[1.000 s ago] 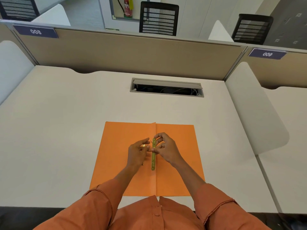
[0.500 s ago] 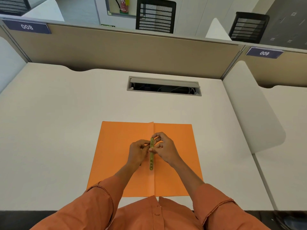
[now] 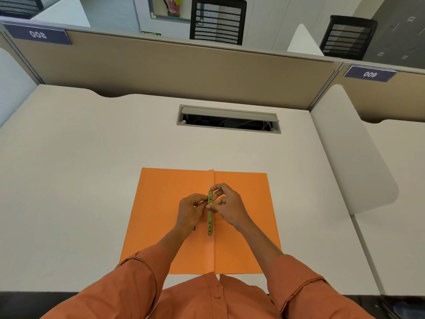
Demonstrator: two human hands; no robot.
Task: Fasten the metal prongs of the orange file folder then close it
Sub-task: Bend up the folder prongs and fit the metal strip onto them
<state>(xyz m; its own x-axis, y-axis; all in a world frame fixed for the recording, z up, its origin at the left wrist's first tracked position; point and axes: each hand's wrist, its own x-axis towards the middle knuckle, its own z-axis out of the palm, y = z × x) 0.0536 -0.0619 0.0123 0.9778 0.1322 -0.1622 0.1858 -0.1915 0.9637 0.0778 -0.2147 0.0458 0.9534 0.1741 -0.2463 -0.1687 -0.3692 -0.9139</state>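
Observation:
An orange file folder (image 3: 161,217) lies open and flat on the white desk, its centre crease running away from me. A brass-coloured metal fastener strip (image 3: 210,223) lies along that crease. My left hand (image 3: 192,209) pinches the strip's upper part from the left with thumb and fingers. My right hand (image 3: 226,204) pinches the same upper part from the right, its fingers curled over the top end. The prongs themselves are hidden under my fingers.
An open cable slot (image 3: 228,119) is set into the desk (image 3: 80,169) beyond the folder. A tan partition (image 3: 174,67) closes off the far edge, and a frosted divider (image 3: 351,157) stands on the right. Black chairs are behind the partition.
Both hands have closed in on the top of the metal strip; the left fingers, apart from it a second ago, now touch it. The folder has not moved.

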